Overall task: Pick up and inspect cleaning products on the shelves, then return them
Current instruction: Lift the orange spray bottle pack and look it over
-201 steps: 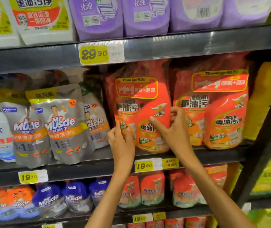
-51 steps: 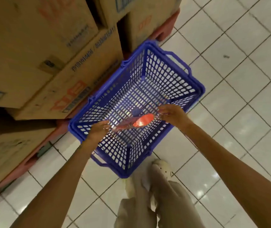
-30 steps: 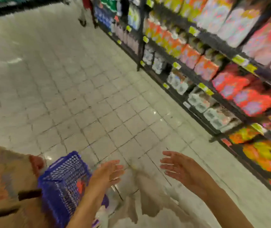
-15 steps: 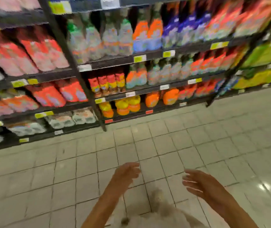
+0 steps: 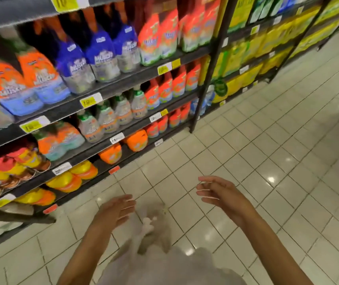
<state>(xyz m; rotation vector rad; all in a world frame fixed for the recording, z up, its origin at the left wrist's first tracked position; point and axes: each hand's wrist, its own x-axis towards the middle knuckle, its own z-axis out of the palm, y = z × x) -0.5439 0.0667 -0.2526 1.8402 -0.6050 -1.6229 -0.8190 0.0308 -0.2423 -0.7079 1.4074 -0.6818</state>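
Observation:
Dark shelves point(image 5: 111, 88) on the left carry rows of cleaning products: orange spray bottles point(image 5: 30, 77), blue ones point(image 5: 94, 58), clear ones with green tops point(image 5: 107, 120) and red-orange ones point(image 5: 164, 31). My left hand point(image 5: 115, 210) hangs over the tiled floor with relaxed fingers and holds nothing. My right hand point(image 5: 220, 192) is out in front at the right, fingers spread loosely, also holding nothing. Both hands are well short of the shelves.
Yellow and orange tubs point(image 5: 72, 177) sit on the lowest shelves. A second bay with yellow packs point(image 5: 253, 48) stands further right behind a black upright post point(image 5: 211, 64). The white tiled aisle floor point(image 5: 267, 151) stretches to the right. My light trousers and a shoe point(image 5: 154, 229) show below.
The view has swung closer to the spray-bottle shelves. Both hands stay free of any product and have drifted slightly upward in the frame. The blue basket is out of view.

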